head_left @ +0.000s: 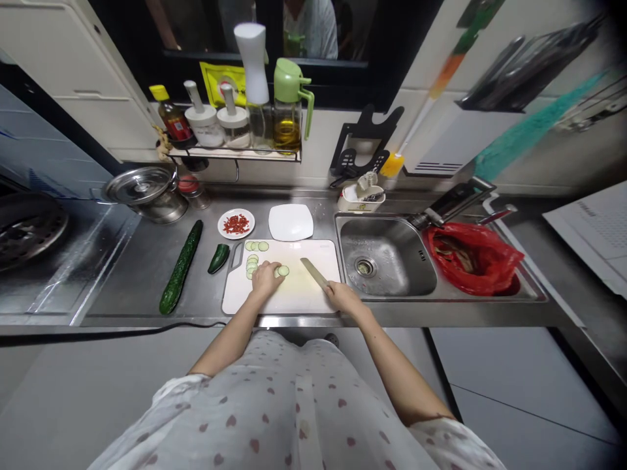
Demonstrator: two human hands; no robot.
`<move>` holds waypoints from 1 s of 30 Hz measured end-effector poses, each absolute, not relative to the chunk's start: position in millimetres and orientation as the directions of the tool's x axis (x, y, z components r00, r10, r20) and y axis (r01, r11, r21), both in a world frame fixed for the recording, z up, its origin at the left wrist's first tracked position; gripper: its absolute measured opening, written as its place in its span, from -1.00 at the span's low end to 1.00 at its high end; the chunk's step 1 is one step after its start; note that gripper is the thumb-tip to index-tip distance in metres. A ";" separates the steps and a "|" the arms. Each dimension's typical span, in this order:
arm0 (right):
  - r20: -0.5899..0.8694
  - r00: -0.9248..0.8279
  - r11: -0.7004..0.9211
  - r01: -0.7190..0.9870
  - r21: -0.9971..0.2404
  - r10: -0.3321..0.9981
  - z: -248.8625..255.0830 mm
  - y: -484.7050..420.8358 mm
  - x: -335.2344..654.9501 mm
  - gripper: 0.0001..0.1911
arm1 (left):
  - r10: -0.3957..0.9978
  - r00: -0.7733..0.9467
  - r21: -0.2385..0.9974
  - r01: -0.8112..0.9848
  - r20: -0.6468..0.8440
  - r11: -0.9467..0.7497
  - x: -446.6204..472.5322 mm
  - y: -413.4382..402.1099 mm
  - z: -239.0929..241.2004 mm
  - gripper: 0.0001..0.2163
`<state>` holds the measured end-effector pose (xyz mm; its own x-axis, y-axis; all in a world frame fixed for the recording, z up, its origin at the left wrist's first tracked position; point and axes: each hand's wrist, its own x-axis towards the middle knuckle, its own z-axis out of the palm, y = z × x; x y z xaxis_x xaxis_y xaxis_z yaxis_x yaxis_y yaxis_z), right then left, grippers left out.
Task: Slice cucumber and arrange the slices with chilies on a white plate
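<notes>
Left fingers (274, 265) of yours pinch cucumber slices (283, 270) on the cutting board (294, 301); right fingers (334, 288) grip the knife (313, 271), blade pointing away from you. Other slices (251, 260) lie toward the board's left side. Farther left, counter (132, 281): cucumber piece (218, 258), then long cucumber (181, 267). Sink (406, 261) to your right.

No text is legible: marks on the bottle label (181, 129) beyond the left grip (267, 279) and the white panel (595, 225) right of the right grip (344, 298) are too small.
</notes>
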<state>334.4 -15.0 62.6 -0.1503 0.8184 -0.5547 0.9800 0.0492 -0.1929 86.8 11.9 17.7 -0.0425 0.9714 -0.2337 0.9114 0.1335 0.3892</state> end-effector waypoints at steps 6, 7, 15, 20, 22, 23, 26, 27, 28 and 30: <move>-0.525 -0.172 0.118 0.984 -0.134 0.834 68.4 -24.7 321.9 -0.59 | 0.956 -0.204 0.351 0.897 -0.208 0.268 97.5 13.5 14.8 -0.64; -0.517 -0.187 0.136 0.981 -0.135 0.835 69.6 -27.6 318.2 -0.59 | 0.956 -0.210 0.352 0.896 -0.204 0.271 97.3 13.0 14.5 -0.63; -0.528 -0.248 0.212 0.969 -0.128 0.812 74.3 -42.0 296.2 -0.59 | 0.965 -0.153 0.399 0.888 -0.213 0.229 86.9 12.7 14.2 -0.66; -0.542 -0.244 0.216 0.969 -0.116 0.804 73.8 -42.0 294.3 -0.60 | 0.966 -0.145 0.388 0.895 -0.214 0.221 87.4 13.9 12.5 -0.67; -0.549 -0.245 0.219 0.969 -0.114 0.799 73.9 -42.1 293.5 -0.61 | 0.965 -0.147 0.387 0.894 -0.218 0.224 87.7 14.3 11.9 -0.67; -0.552 -0.245 0.219 0.969 -0.114 0.797 73.9 -42.4 293.0 -0.61 | 0.964 -0.148 0.389 0.893 -0.222 0.227 87.7 14.5 11.8 -0.67; -0.551 -0.249 0.221 0.968 -0.119 0.797 73.3 -44.0 291.3 -0.62 | 0.962 -0.153 0.391 0.890 -0.228 0.234 87.9 14.9 12.0 -0.68; -0.548 -0.252 0.221 0.967 -0.123 0.798 73.0 -44.6 290.6 -0.62 | 0.961 -0.153 0.390 0.890 -0.228 0.234 88.0 14.9 12.1 -0.69; -0.546 -0.254 0.220 0.967 -0.129 0.798 72.8 -45.0 290.0 -0.63 | 0.962 -0.153 0.389 0.891 -0.227 0.233 88.1 14.7 12.3 -0.69; -0.552 -0.254 0.211 0.967 -0.141 0.795 72.8 -45.5 288.6 -0.64 | 0.963 -0.153 0.387 0.893 -0.223 0.232 88.5 14.3 12.5 -0.69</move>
<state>288.6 -45.5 72.8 -0.2536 0.7945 -0.5518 0.9673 0.2106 -0.1413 88.5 14.3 12.5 -0.1529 0.9627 -0.2234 0.8925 0.2316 0.3870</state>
